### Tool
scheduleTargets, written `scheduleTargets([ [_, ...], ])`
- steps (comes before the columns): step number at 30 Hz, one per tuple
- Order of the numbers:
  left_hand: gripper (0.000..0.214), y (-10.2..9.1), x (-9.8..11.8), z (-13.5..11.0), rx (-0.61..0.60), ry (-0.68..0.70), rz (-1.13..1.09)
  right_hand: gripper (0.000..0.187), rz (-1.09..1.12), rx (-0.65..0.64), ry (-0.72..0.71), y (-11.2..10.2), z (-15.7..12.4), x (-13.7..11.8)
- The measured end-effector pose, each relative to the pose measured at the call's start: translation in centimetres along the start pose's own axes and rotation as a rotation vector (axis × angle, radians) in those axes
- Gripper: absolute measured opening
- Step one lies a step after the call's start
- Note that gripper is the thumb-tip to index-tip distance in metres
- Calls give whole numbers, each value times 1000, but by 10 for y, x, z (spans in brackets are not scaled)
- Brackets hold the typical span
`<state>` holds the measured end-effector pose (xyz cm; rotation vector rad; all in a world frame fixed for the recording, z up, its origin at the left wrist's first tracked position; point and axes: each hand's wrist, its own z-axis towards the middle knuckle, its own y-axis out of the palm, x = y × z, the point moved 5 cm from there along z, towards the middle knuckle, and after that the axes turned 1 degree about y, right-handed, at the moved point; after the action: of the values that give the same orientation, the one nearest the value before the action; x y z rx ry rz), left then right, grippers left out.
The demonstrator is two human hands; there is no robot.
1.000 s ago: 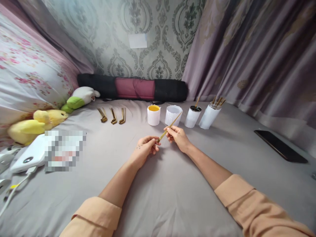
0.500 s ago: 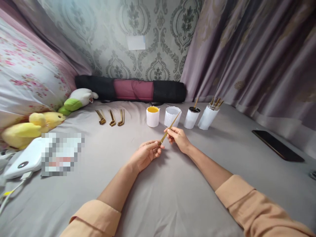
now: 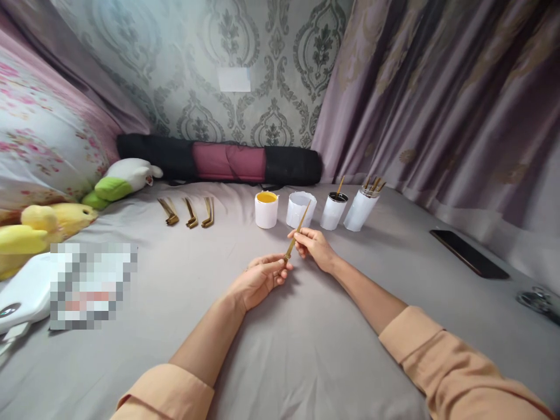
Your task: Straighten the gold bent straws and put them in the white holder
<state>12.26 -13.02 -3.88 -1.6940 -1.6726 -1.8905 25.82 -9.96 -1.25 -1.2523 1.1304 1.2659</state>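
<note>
Between my hands is a long, tapering olive-gold strip (image 3: pixel 300 224), its thin tip pointing up and away. My left hand (image 3: pixel 262 279) closes thumb and fingers on its lower end, where a small knotted or folded bit shows. Further up, my right hand (image 3: pixel 315 248) pinches the strip's middle. Just beyond the tip stands a wide white cup (image 3: pixel 294 217), with a white cup of yellow contents (image 3: pixel 266 214) to its left. Farther left on the grey sheet (image 3: pixel 192 361) lie three folded olive-gold pieces, including the leftmost folded piece (image 3: pixel 170 214).
Right of the cups stand a white-wrapped can with dark contents and a stick (image 3: pixel 333 213) and a can holding several strips (image 3: pixel 361 211). A black phone (image 3: pixel 470 254) lies at right. Plush toys (image 3: pixel 65 219) and a white device (image 3: pixel 26 289) are at left. A black-and-maroon roll (image 3: pixel 227 160) lies along the wall.
My view has turned a little to the right, so the surroundings sit further left. Both hands keep their hold on the strip, which stands slightly more upright in the picture.
</note>
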Motion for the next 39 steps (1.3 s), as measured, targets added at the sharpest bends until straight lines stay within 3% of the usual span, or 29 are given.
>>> scheduleTargets([
  [21, 17, -5, 0, 2, -8, -31, -45, 30, -7, 50, -5, -7, 7, 0],
  [39, 20, -6, 0, 1, 6, -34, -59, 31, -37, 145, -80, -28, 21, -20],
])
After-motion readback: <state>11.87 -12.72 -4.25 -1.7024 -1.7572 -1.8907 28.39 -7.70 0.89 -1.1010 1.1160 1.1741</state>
